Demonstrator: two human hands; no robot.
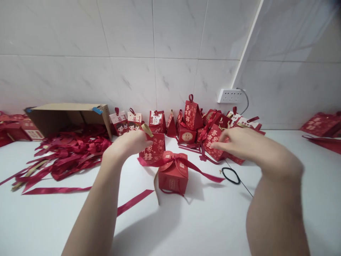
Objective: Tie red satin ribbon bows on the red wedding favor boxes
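Observation:
My left hand (pixel 133 144) is closed at the top of a red paper gift box (pixel 156 147) with gold lettering; a gold ribbon loop (pixel 147 130) sticks up beside the fingers. Over on the right, my right hand (pixel 239 144) reaches in front of another red gift box (pixel 214 142), thumb and forefinger apart; its other fingers are hidden. Between my forearms, a small red box (pixel 173 177) stands upright on the white table, tied on top with a dark red ribbon (pixel 205 174) whose ends spread to both sides. Neither hand touches it.
An open cardboard carton (pixel 71 107) lies on its side at left, with a heap of red ribbons (pixel 77 151) spilling out. More red and white boxes (pixel 193 115) line the tiled wall. A black hair tie (pixel 231 176) lies at right, below a power strip (pixel 230 96).

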